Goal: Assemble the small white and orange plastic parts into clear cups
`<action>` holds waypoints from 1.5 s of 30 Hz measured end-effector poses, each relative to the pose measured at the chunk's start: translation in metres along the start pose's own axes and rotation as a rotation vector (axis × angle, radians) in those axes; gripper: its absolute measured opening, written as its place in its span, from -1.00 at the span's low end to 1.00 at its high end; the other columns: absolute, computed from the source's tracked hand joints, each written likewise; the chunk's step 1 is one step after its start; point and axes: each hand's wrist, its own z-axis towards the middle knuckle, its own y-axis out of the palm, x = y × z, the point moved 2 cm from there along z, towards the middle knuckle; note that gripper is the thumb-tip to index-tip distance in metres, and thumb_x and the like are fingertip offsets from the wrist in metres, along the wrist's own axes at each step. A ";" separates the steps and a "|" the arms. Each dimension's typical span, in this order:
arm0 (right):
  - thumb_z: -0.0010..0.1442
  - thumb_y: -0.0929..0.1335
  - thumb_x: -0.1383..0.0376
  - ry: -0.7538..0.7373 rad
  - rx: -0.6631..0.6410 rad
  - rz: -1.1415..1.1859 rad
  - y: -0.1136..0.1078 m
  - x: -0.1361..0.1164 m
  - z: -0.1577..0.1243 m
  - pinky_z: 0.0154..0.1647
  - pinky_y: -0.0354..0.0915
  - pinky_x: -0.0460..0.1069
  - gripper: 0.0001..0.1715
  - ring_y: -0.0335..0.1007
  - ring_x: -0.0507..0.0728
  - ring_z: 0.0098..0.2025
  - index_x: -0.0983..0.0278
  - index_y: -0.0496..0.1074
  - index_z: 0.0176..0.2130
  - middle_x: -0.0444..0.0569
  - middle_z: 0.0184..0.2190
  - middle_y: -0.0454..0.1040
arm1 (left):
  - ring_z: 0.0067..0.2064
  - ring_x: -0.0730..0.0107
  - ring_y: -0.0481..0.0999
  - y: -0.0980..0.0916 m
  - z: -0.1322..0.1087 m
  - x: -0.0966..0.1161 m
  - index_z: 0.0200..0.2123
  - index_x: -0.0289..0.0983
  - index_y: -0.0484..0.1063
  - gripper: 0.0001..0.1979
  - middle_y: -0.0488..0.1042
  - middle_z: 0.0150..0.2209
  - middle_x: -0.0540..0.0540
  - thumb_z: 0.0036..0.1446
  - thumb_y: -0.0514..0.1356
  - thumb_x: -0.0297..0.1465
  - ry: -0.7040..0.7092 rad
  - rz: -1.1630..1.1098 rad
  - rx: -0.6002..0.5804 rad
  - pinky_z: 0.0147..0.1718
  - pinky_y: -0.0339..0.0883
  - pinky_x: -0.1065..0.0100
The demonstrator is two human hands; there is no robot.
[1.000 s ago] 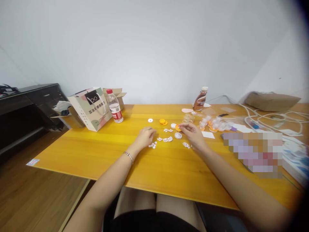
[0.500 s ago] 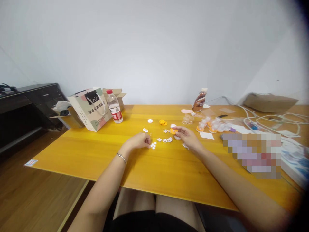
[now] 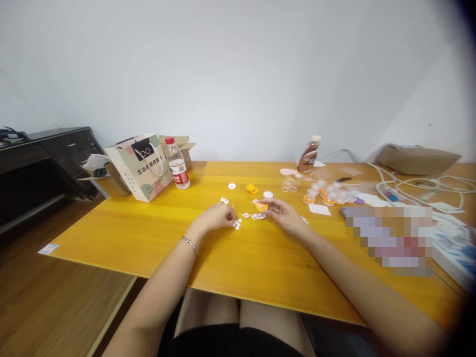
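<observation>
Between the thumb and fingers of my right hand is an orange disc, held just over the table. My left hand has its fingertips pinched together beside a cluster of small white round pieces; whatever it may hold is hidden. White fan-shaped cut-out pieces lie between the two hands, partly below the orange disc. Farther back are stacked orange-yellow discs, a white ring and a white round part. Small white knobbed pieces rest behind my left hand.
A paper bag and a red-capped water bottle stand on the left. Toward the right are clear cups, clear-and-orange assemblies, a brown drink bottle, white cables and a white paper.
My right hand has moved slightly left with the orange disc, bringing it over the fan-shaped pieces and uncovering the white round part behind. My left hand stays nearly in place.
</observation>
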 end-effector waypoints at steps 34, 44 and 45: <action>-0.12 0.41 0.19 0.041 -0.138 0.069 0.014 -0.009 -0.009 -0.13 0.23 0.02 -0.67 0.35 0.04 -0.29 0.26 0.35 -0.32 -0.10 -0.35 0.41 | -0.25 0.42 0.39 0.006 0.001 0.029 -0.28 -0.25 0.41 -0.79 0.45 -0.29 -0.10 0.16 -0.02 -0.40 0.459 0.191 0.440 -0.23 0.21 0.36; -0.09 0.39 0.22 0.013 -0.068 0.004 0.009 -0.002 -0.006 -0.26 0.21 -0.03 -0.73 0.28 0.00 -0.36 0.26 0.30 -0.35 -0.13 -0.40 0.36 | -0.38 0.46 0.41 0.003 0.001 -0.003 -0.35 -0.34 0.37 -0.82 0.46 -0.40 -0.06 -0.08 0.18 -0.38 0.037 -0.122 -0.102 -0.36 0.27 0.46; -0.10 0.39 0.22 -0.005 -0.057 -0.002 0.009 -0.002 -0.006 -0.25 0.20 -0.03 -0.74 0.27 0.00 -0.36 0.26 0.30 -0.37 -0.13 -0.39 0.36 | -0.39 0.46 0.40 0.005 0.002 -0.004 -0.37 -0.34 0.37 -0.82 0.46 -0.40 -0.05 -0.10 0.19 -0.39 0.019 -0.108 -0.113 -0.38 0.26 0.47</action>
